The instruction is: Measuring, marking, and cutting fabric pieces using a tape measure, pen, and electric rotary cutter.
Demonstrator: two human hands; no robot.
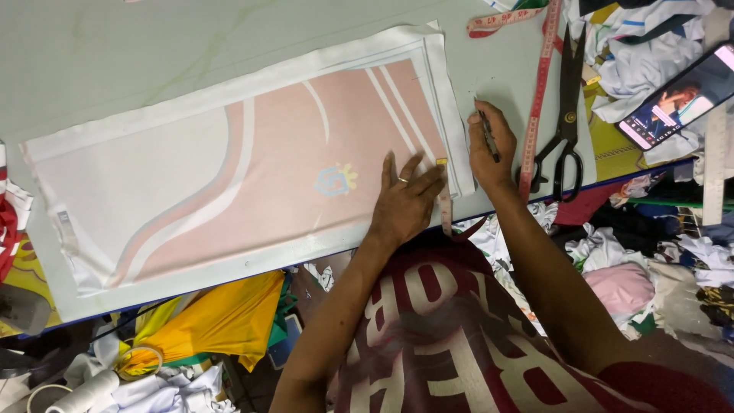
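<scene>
Pink-and-white fabric panels (252, 168) lie stacked flat on the tabletop (115, 53). My left hand (405, 203) presses spread fingers beside a tape measure (444, 195) at their right edge; my right hand (489, 145) grips a pen (489, 136). Scissors (567, 115) lie unused, so cutting seems undone.

I see even, fairly bright overhead light on the pale green worktable (153, 53), soft short shadows under my hands, slight softness throughout, mild bending toward the edges.
</scene>
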